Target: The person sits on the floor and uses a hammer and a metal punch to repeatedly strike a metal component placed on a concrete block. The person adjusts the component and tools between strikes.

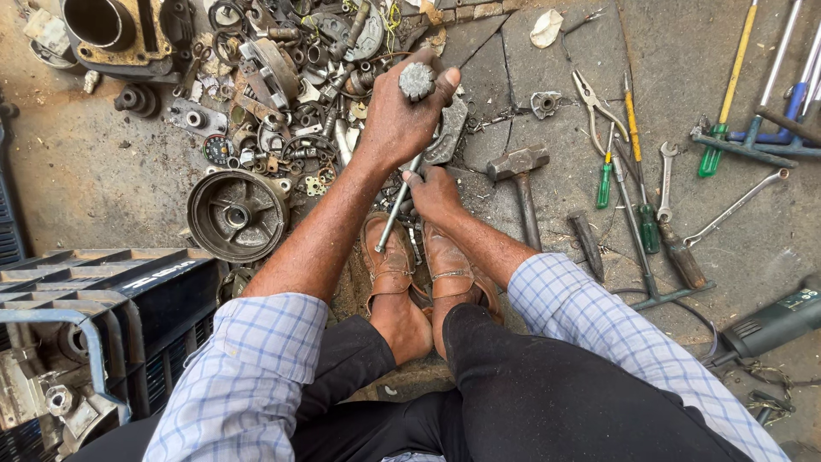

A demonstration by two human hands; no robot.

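Soft, even daylight fills the frame, bright enough to show detail everywhere. Shadows are faint and short: a weak one lies beside the hammer (519,184) and under the drum (237,214) on the floor (94,180). Mild glare sits on the shaft (397,205) and on the wrenches (735,205) at right. The black trousers (547,402) at the bottom lose detail in darkness. Focus is sharp across the middle; the sleeves (244,376) nearest the camera look slightly soft. Wide-angle stretch shows at the edges, where the crate (103,282) at lower left bows outward.
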